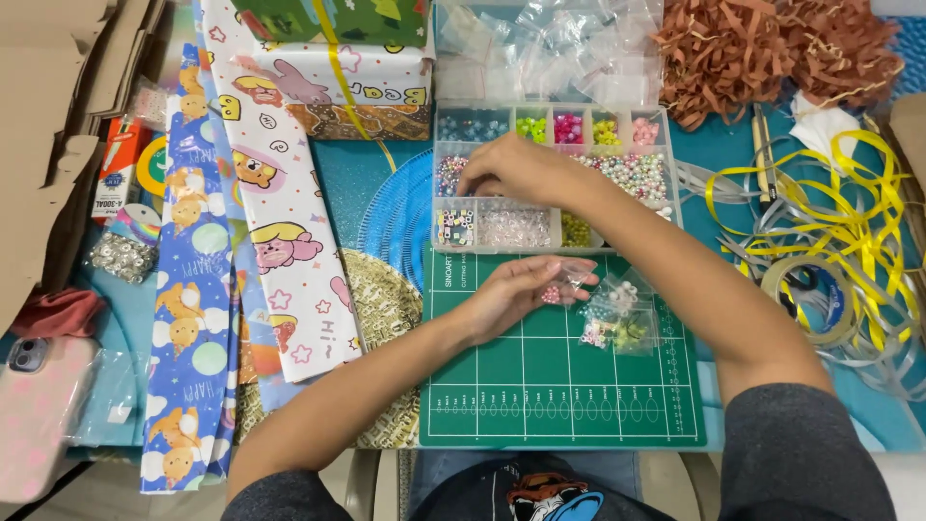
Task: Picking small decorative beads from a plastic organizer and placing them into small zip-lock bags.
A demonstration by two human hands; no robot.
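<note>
My left hand lies palm up over the green cutting mat, fingers holding a small clear plastic bag with pink beads in it. My right hand reaches into the clear compartmented bead box, fingertips down in a compartment at the box's left-middle; whether it pinches a bead is hidden. Two small clear bags of mixed beads lie on the mat just right of my left hand.
Rolls of patterned wrapping paper lie left of the mat, with a wrapped box behind. Yellow and silver ribbon, a tape roll and brown shredded paper sit right. A pink phone lies far left.
</note>
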